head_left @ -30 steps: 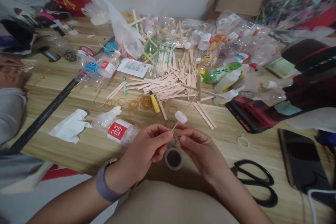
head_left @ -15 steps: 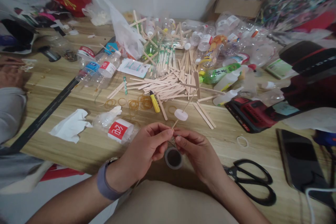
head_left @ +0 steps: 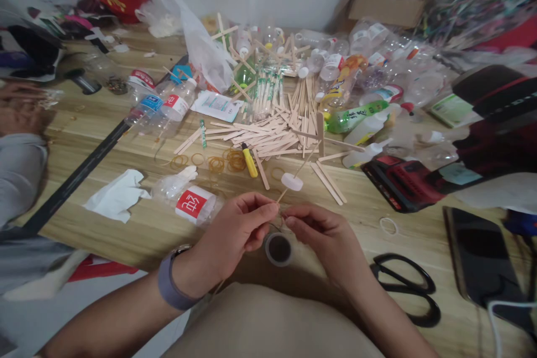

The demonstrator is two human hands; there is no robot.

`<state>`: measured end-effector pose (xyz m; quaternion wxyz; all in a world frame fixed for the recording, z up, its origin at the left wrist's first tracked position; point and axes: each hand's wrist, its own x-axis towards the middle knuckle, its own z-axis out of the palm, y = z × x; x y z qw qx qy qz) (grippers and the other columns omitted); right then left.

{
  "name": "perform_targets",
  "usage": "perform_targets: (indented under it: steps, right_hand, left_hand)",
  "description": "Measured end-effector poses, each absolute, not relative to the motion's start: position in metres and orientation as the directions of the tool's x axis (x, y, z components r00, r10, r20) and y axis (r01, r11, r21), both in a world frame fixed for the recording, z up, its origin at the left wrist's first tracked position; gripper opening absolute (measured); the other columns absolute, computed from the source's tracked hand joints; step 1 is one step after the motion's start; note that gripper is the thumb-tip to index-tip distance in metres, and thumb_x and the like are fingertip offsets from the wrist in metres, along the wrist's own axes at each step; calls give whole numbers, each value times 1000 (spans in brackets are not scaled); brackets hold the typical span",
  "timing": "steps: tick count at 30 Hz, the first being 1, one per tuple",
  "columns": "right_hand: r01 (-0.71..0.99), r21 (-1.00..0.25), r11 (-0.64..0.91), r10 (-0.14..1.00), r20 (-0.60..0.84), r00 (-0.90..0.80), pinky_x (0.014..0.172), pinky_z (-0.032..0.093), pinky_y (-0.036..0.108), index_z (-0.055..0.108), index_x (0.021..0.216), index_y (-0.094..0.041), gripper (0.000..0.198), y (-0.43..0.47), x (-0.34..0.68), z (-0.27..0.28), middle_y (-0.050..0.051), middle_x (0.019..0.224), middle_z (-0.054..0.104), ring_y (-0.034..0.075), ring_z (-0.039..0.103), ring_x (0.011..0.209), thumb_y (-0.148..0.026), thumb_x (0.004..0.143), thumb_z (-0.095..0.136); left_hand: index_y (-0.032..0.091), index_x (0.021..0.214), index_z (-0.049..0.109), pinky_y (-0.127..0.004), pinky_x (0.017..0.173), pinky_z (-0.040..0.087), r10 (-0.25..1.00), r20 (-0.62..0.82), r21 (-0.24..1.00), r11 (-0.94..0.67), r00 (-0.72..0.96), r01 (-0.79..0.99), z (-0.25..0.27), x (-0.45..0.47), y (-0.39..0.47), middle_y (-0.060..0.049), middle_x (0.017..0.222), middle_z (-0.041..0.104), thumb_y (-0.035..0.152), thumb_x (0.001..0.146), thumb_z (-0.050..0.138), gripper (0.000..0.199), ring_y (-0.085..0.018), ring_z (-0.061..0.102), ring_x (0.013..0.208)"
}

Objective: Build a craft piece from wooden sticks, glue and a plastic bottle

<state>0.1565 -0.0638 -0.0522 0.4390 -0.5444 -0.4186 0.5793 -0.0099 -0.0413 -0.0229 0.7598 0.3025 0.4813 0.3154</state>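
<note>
My left hand (head_left: 239, 232) pinches a thin wooden skewer (head_left: 282, 195) between thumb and fingertips. The skewer slants up and away, passing through a white round cap-like disc (head_left: 292, 182). Close beside it, my right hand (head_left: 325, 238) has thumb and forefinger pressed together near the skewer's lower end. A thin strand seems to run between the fingertips, too fine to make out. Below the hands stands a round, grey-rimmed object (head_left: 279, 250) with a dark middle. A clear bottle with a red label (head_left: 192, 205) lies left of my left hand.
Wooden sticks (head_left: 268, 134), rubber bands (head_left: 216, 164) and a yellow-handled screwdriver (head_left: 249, 161) lie ahead. Scissors (head_left: 428, 279), a phone (head_left: 482, 257) and a red-black power tool (head_left: 403, 179) are at right. Plastic bottles crowd the back. Another person's hand (head_left: 23, 109) is at far left.
My right hand has drawn slightly away from my left, widening the gap between the fingertips. The view has shifted a little; the skewer and disc stay in my left hand.
</note>
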Motion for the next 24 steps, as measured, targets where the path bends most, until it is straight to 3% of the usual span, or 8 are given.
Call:
perform_targets:
  steps: [3,8,12,15,19,21,24]
  right_hand:
    - [-124,-930,-347,938,-347,-24,45,37,22,75,77,-19,23,-64,160,-45,-3,51,57,9,47,46,-37,64,82]
    - [-265,-847,-460,888,-438,-142,45,39,22,70,72,-19,31,-63,161,-42,-3,54,60,9,48,45,-41,59,87]
    - [-211,-918,-335,941,-315,-122,66,49,26,72,63,-21,21,-61,160,-46,2,84,68,14,62,74,-35,59,88]
    - [-175,-956,-236,965,-209,-158,81,49,30,73,60,-22,15,-58,159,-48,4,103,68,19,63,96,-28,61,87]
    - [-236,-933,-271,936,-199,-290,69,49,28,73,62,-23,13,-55,157,-49,1,81,70,14,63,74,-26,64,86]
    - [-218,-944,-248,944,-185,-272,63,47,25,74,64,-23,11,-54,156,-50,-2,68,67,12,59,64,-25,65,85]
    - [-163,-975,-151,977,-122,-174,60,47,24,75,66,-24,9,-54,154,-52,-1,67,69,12,59,62,-24,66,83]
  left_hand:
    - [17,74,59,-16,40,20,769,-551,761,622,324,-185,-23,-11,-42,8,50,45,41,69,79,32,-4,32,44]
    - [17,74,58,-16,42,21,768,-559,760,625,313,-176,-21,-9,-40,8,51,45,43,67,79,34,-5,34,46]
    - [18,74,58,-17,43,21,760,-564,761,630,323,-152,-19,-9,-39,8,51,45,42,70,77,31,-5,33,46]
    - [18,73,58,-18,42,19,756,-560,765,629,339,-139,-17,-9,-40,8,50,45,42,70,77,31,-5,33,45]
    - [18,73,59,-18,41,19,757,-561,767,628,335,-131,-16,-11,-41,8,50,46,42,71,76,30,-5,33,44]
    - [18,74,59,-17,41,19,756,-567,764,631,326,-134,-17,-13,-41,8,49,47,42,71,76,30,-5,33,44]
    - [18,75,58,-16,40,19,753,-567,751,639,334,-164,-19,-14,-40,8,50,47,43,71,77,31,-5,34,45]
